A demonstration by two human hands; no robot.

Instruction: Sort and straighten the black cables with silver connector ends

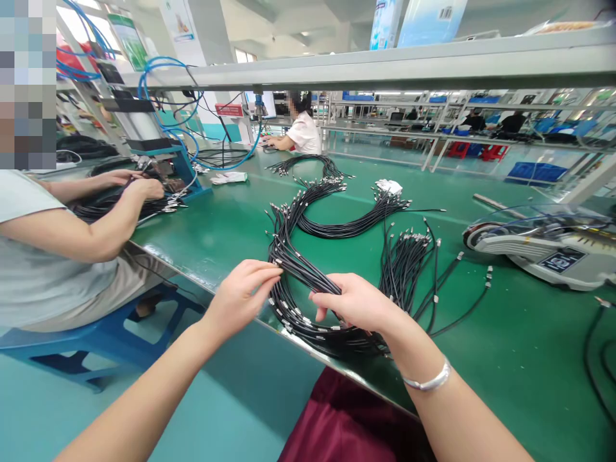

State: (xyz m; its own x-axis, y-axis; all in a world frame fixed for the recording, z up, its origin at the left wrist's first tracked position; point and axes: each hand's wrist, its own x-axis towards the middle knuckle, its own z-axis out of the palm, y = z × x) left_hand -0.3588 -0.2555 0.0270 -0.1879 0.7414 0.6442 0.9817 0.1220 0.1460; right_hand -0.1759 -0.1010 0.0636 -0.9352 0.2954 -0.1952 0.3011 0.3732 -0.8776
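A thick bundle of black cables (308, 274) with small silvery metal ends runs between my hands above the bench. My right hand (353, 300) is wrapped around the bundle from above, thumb toward the left. At the bundle's left side, my left hand (250, 289) pinches a cable by its metal end between thumb and fingertips. More cables (298, 317) lie curved along the bench edge beneath my hands, metal ferrules showing. Right of them fans out another bunch of cables (404, 266), its ends pointing away from me.
The green bench (505, 359) also bears a curved cable bundle (351, 224), white gloves (228, 178) and a grey-white machine with a reel (548, 253) at right. At left a co-worker (96, 224) handles cables by a press (149, 141). A shelf (385, 67) spans overhead.
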